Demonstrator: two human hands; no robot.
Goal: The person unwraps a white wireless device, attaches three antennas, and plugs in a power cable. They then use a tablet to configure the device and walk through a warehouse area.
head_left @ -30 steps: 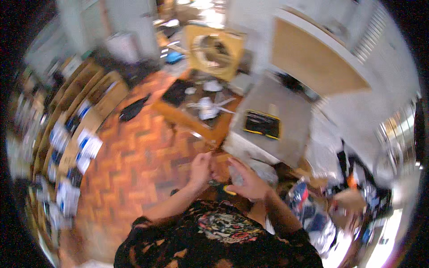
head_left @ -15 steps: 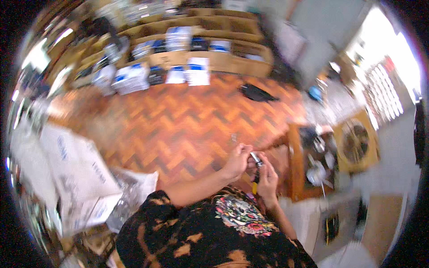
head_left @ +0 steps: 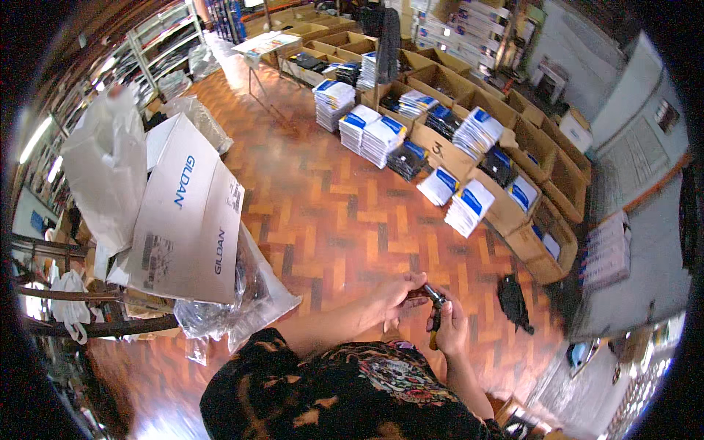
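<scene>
In front of my torso, my right hand (head_left: 452, 327) wraps round a slim black tool (head_left: 438, 302) with a shiny upper part and yellow at its lower end. It looks like a small cutter, but its exact kind is too blurred to be sure. My left hand (head_left: 400, 293) is closed at the tool's upper end, thumb and fingers bent together there. The tool slants upward toward the left hand, above the floor. Part of it is hidden by the right fingers.
On the left stands a large white carton (head_left: 183, 213) with clear plastic bags (head_left: 253, 301) by it. Brown cardboard bins (head_left: 440, 154) and stacks of white-and-blue packets (head_left: 374, 132) line the far right. A black cloth item (head_left: 515, 302) lies on the brick-patterned floor (head_left: 330, 213).
My view has swung left, bringing the carton and far shelves more fully in and pushing the wooden-framed fan out of sight. Both hands keep together at the tool.
</scene>
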